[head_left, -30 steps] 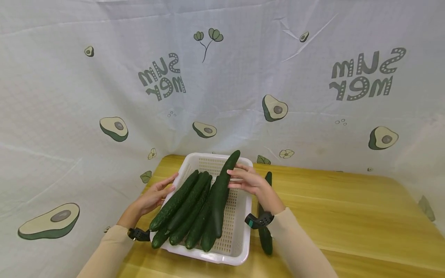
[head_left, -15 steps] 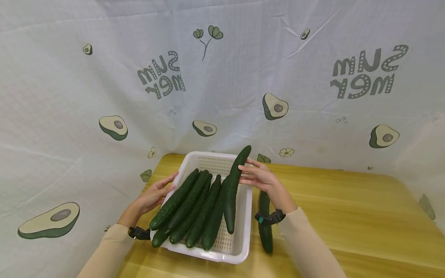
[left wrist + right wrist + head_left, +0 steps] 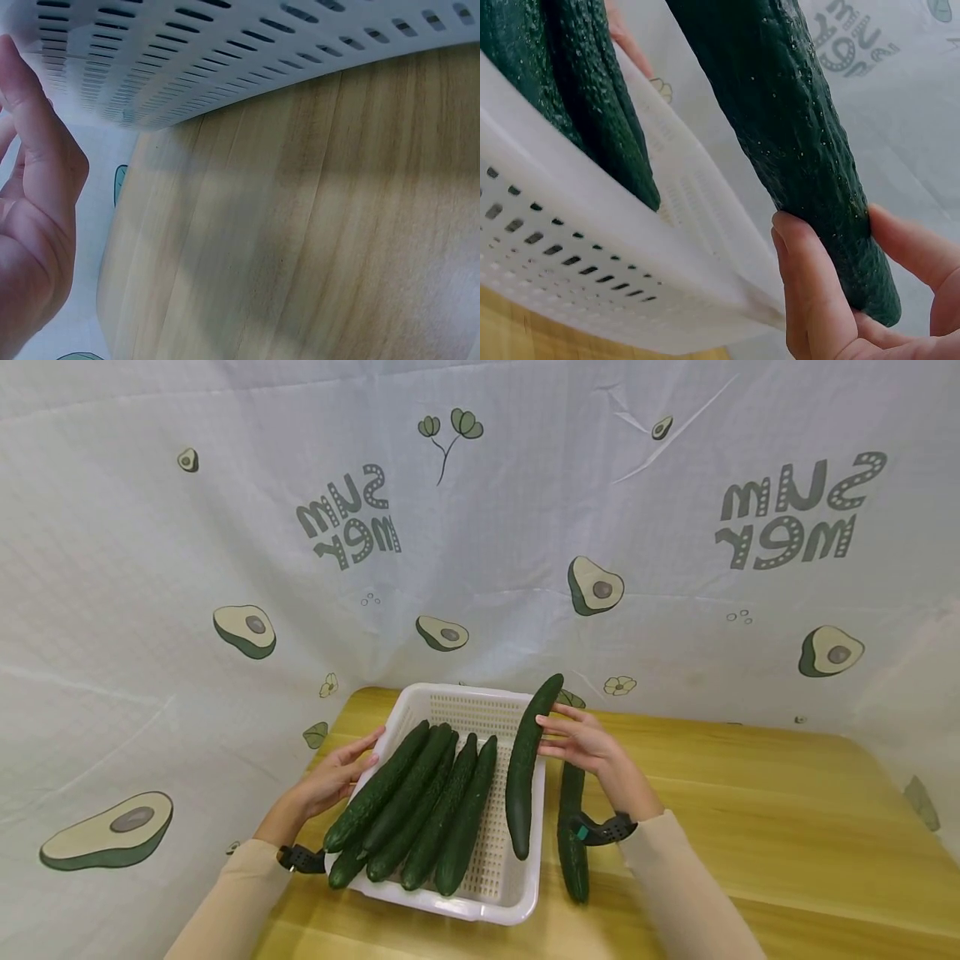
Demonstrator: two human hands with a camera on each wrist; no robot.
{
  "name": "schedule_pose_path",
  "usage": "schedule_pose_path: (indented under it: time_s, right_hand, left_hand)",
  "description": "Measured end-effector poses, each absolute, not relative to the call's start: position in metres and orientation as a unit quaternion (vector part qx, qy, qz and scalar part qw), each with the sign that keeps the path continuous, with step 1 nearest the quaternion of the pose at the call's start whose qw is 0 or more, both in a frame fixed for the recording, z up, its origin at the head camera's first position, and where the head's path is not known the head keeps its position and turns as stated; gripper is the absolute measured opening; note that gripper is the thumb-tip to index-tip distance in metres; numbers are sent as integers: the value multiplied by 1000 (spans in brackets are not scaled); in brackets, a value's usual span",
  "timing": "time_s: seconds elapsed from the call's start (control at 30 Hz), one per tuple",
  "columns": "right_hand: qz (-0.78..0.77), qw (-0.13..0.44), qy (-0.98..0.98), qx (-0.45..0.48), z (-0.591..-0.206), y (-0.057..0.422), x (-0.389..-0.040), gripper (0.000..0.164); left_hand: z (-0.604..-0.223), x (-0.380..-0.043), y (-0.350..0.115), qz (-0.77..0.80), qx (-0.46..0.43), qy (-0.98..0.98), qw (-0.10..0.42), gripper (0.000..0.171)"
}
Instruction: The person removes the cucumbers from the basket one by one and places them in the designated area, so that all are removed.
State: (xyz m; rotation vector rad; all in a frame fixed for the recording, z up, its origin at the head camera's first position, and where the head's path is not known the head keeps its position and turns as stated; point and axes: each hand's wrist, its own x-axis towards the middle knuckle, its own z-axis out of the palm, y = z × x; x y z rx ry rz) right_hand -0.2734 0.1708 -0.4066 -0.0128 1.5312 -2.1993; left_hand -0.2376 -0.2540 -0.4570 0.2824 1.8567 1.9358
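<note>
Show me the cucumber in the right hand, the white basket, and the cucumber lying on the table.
Held cucumber [image 3: 791, 135], right wrist view: middle of its body.
White basket [image 3: 472, 912], head view: near rim.
Table cucumber [image 3: 574, 862], head view: near half.

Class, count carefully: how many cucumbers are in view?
8: six cucumbers in the basket, a seventh in the right hand, an eighth on the table, right of the basket. More may hide underneath the six.
</note>
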Motion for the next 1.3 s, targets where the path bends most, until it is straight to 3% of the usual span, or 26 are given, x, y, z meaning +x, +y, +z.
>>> schedule_pose_path:
  time_s: [1.3]
  right_hand:
    - [-774,239,586,-2,-440,242,-268,83]
  left_hand:
    - [-459,-240,-256,704,101,667,221,61]
